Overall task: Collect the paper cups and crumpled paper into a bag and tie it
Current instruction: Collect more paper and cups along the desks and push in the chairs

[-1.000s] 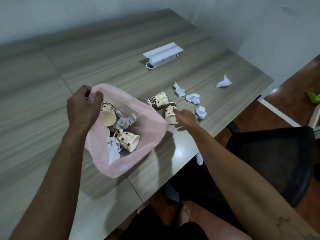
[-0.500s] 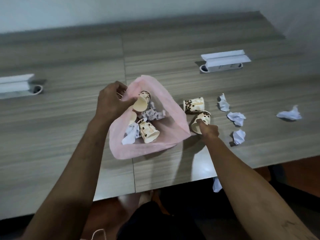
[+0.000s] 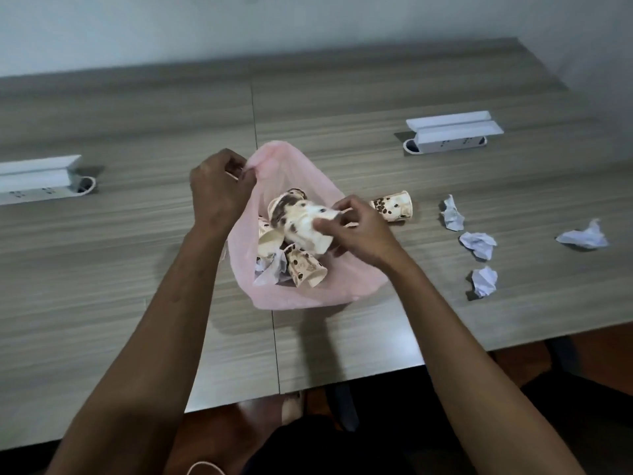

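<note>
A pink plastic bag (image 3: 301, 296) lies open on the wooden table (image 3: 137, 269). My left hand (image 3: 217, 193) pinches its upper rim and holds it up. My right hand (image 3: 356, 231) grips a spotted paper cup (image 3: 301, 224) over the bag's mouth. Several more cups and bits of crumpled paper lie inside the bag, among them a cup (image 3: 305, 269) near the front. One cup (image 3: 394, 205) lies on its side on the table just right of the bag. Crumpled papers sit further right: one (image 3: 452, 214), another (image 3: 478, 243), a third (image 3: 483, 281), and the farthest one (image 3: 582, 236).
Two white power socket boxes stand on the table, one at the left (image 3: 37, 180) and one at the back right (image 3: 452, 132). The table's near edge runs just under my forearms. A dark chair (image 3: 582, 389) sits below at the right.
My right hand has picked up the nearer cup from the table and carried it left over the bag's mouth. My left hand keeps holding the rim.
</note>
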A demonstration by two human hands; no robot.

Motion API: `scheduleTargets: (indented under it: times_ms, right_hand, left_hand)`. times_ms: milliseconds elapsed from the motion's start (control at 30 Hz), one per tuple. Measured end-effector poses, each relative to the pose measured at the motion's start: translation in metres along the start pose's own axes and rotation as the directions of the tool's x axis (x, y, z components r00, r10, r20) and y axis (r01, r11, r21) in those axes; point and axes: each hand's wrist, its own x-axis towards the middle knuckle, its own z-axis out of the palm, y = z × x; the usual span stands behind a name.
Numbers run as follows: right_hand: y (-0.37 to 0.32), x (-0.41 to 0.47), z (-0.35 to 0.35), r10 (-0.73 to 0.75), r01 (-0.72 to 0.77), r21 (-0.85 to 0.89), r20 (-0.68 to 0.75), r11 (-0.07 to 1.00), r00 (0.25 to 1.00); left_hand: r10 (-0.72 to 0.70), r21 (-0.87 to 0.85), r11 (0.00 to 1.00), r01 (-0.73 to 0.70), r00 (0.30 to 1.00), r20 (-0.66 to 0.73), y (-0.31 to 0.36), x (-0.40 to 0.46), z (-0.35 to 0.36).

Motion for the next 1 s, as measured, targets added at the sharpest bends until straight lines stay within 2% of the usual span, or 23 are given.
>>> scheduleTargets:
  times_ms: [67, 100, 133, 200, 267, 333, 367, 433, 467, 533, 567, 600, 667, 767, 867, 1000]
  right_hand:
    - [-0.006, 0.001, 0.031, 0.02, -0.038, -0.172, -0.106, 0.984, 0.994]
    - [-0.01, 0.004, 0.045, 0.002, -0.032, -0.197, -0.151, 0.98, 0.988]
    - [-0.013, 0.009, 0.057, -0.017, -0.009, -0.18, -0.145, 0.984, 0.989]
    - [-0.017, 0.018, 0.073, -0.032, 0.028, -0.174, -0.019, 0.984, 0.999]
    - [-0.015, 0.021, 0.073, -0.059, 0.079, -0.314, 0.071, 0.946, 0.996]
    - [-0.013, 0.017, 0.06, -0.127, 0.137, -0.33, 0.051, 0.934, 0.991]
    - [-0.01, 0.014, 0.05, -0.176, 0.168, -0.29, -0.002, 0.942, 0.984]
    - [-0.003, 0.012, 0.027, -0.24, 0.193, -0.229, -0.2, 0.954, 0.95]
    - [0.001, 0.013, 0.014, -0.245, 0.184, -0.205, -0.334, 0.961, 0.91]
    - [0.011, 0.022, -0.009, -0.204, 0.128, -0.168, -0.591, 0.978, 0.78]
    - [0.019, 0.029, -0.019, -0.165, 0.07, -0.165, -0.677, 0.984, 0.718]
    - [0.03, 0.038, -0.029, -0.119, -0.01, -0.174, -0.716, 0.985, 0.688]
    - [0.055, 0.059, -0.044, -0.047, -0.157, -0.238, -0.675, 0.958, 0.736]
    - [0.089, 0.088, -0.06, 0.01, -0.242, -0.376, -0.525, 0.894, 0.851]
    - [0.101, 0.121, -0.075, -0.018, -0.226, -0.533, -0.413, 0.815, 0.911]
    - [0.103, 0.179, -0.088, -0.067, -0.119, -0.757, -0.211, 0.642, 0.975]
  left_hand:
    - [0.019, -0.043, 0.999, -0.018, 0.999, 0.026, 0.002, 0.004, 0.001]
    - [0.021, -0.061, 0.998, -0.019, 0.999, 0.037, 0.004, 0.006, 0.001]
    - [0.023, -0.078, 0.997, -0.019, 0.999, 0.048, 0.006, 0.009, 0.002]
    - [0.034, -0.105, 0.994, -0.027, 0.998, 0.059, 0.009, 0.014, 0.004]
    - [0.044, -0.128, 0.991, -0.035, 0.997, 0.069, 0.011, 0.018, 0.006]
    - [0.053, -0.137, 0.99, -0.041, 0.995, 0.087, 0.012, 0.022, 0.008]
    - [0.06, -0.139, 0.989, -0.046, 0.993, 0.098, 0.012, 0.024, 0.01]
    - [0.066, -0.154, 0.987, -0.047, 0.991, 0.118, 0.013, 0.025, 0.017]
    - [0.061, -0.163, 0.986, -0.04, 0.99, 0.127, 0.014, 0.024, 0.021]
    - [0.054, -0.18, 0.983, -0.027, 0.988, 0.147, 0.018, 0.023, 0.03]
    - [0.058, -0.191, 0.981, -0.026, 0.986, 0.159, 0.02, 0.022, 0.035]
    - [0.063, -0.203, 0.979, -0.028, 0.983, 0.17, 0.023, 0.022, 0.04]
    - [0.066, -0.222, 0.975, -0.025, 0.982, 0.177, 0.03, 0.024, 0.049]
    - [0.051, -0.237, 0.972, -0.013, 0.987, 0.154, 0.033, 0.032, 0.056]
    - [0.025, -0.238, 0.971, 0.009, 0.99, 0.141, 0.026, 0.037, 0.058]
    - [0.029, -0.225, 0.974, 0.008, 0.987, 0.16, 0.015, 0.037, 0.055]
